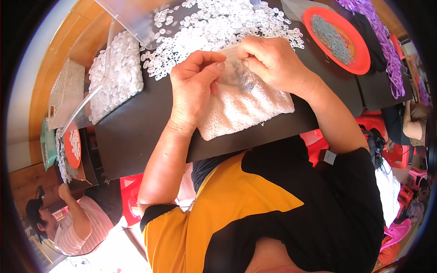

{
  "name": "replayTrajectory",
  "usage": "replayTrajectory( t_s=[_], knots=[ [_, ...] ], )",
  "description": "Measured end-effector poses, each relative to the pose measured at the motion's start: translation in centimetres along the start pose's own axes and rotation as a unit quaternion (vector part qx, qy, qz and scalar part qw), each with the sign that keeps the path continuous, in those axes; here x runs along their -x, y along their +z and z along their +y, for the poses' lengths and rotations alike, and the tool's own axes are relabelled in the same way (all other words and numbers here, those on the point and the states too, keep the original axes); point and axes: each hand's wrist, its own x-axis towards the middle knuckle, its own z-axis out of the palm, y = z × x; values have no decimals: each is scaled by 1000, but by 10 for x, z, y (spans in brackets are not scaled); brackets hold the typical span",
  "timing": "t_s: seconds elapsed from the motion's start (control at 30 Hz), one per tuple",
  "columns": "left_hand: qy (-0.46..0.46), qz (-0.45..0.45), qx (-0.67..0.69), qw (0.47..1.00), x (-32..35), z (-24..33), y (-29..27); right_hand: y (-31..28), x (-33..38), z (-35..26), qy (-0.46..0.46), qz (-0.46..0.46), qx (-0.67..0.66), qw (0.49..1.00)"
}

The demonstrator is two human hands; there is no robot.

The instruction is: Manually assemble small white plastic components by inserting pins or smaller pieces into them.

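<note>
Both hands pinch small parts over a white towel point(246, 102) on the black table point(132, 132). Left hand point(193, 86) and right hand point(273, 61) each grasp tiny pieces; best kept low, white rings point(214, 22) just beyond.

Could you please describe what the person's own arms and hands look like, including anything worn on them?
Both forearms are bare, and the left hand and right hand wear no gloves; no rings, watch or bracelets show. Short sleeves end above the elbows: the shirt is black with broad orange-yellow panels, the right sleeve black, the left black-edged beside orange-yellow.
</note>
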Motion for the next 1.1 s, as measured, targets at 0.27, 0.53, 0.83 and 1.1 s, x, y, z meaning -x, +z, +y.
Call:
replayTrajectory(
  t_s=[0.27, 0.53, 0.83, 1.1],
  knots=[
    [-8, 5, -44, 999, -6, -6, -4, -12, 0, 6, -1, -54, 47, 997],
    [238, -48, -429, 870, -6, -16, -6, -3, 4, 2, -39, -109, 122, 986],
    [231, 7, -452, 862, -6, -20, -9, -2, 0, 1, -57, -76, 74, 993],
    [157, 14, -305, 939, -4, -15, -10, -6, -2, 10, -22, -51, 54, 997]
  ],
)
